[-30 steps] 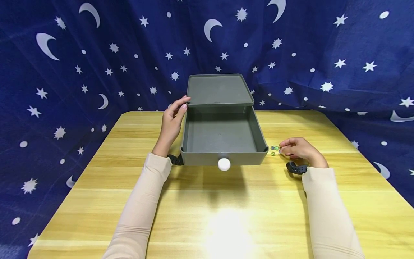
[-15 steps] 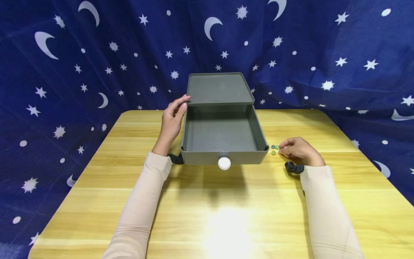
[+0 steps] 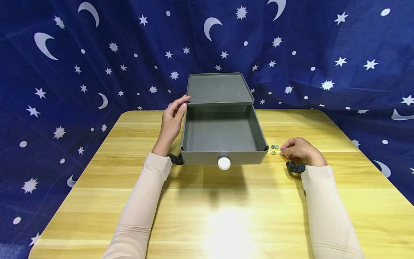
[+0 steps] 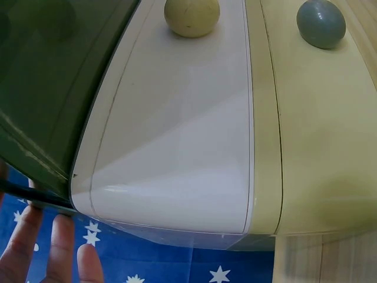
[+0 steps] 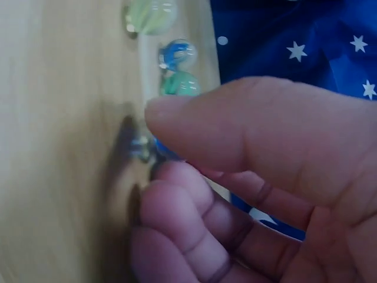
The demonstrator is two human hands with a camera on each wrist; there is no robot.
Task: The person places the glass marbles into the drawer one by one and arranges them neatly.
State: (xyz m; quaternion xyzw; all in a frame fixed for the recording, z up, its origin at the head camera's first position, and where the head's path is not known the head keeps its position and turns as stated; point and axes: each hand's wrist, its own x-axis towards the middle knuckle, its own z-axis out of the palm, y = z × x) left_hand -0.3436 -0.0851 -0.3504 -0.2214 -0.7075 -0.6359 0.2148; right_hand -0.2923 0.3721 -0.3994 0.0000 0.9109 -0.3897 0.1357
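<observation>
A small drawer cabinet [image 3: 220,88] stands on the table with its grey top drawer [image 3: 223,135] pulled out. My left hand [image 3: 171,122] rests at the cabinet's upper left corner, fingertips touching the edge; in the left wrist view its fingers [image 4: 62,247] extend fairly straight past the cabinet's far edge. To the right of the drawer, my right hand [image 3: 300,149] pinches a glass marble [image 5: 164,149] with blue in it, mostly hidden by thumb and fingers. Beside that hand lie a blue marble [image 5: 178,54], a green marble [image 5: 181,84] and a yellow-green marble [image 5: 152,15].
A round white knob [image 3: 224,163] sticks out from the grey drawer's front. Below it, in the left wrist view, are a white drawer [image 4: 177,118] and a pale yellow drawer [image 4: 324,130]. A blue curtain [image 3: 207,46] with moons and stars hangs behind the wooden table [image 3: 275,216].
My right hand has shifted very slightly near the marbles, and the marble seen at its fingertips earlier is now hidden in the head view. The left hand and drawer have stayed put.
</observation>
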